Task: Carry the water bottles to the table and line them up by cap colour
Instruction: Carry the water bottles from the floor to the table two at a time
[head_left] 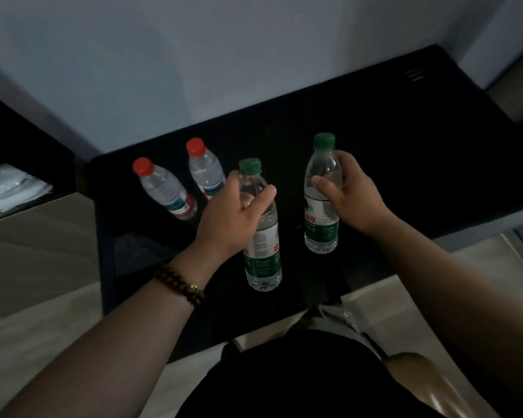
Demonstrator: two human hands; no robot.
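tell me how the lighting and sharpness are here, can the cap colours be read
Head view: dim, underexposed; the black table swallows all shadow detail. Red caps and green caps read clearly. Wide-angle distortion bends the table edges. Labels look soft, slightly blurred.

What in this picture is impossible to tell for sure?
Head view: the lower part of the farther red-cap bottle is hidden by the left hand.
Whether the near green-cap bottle and far green-cap bottle stand on the black table or hang above it: too dark.
Label print: blurred, too small.
Pale thing at left: cut off by the edge.
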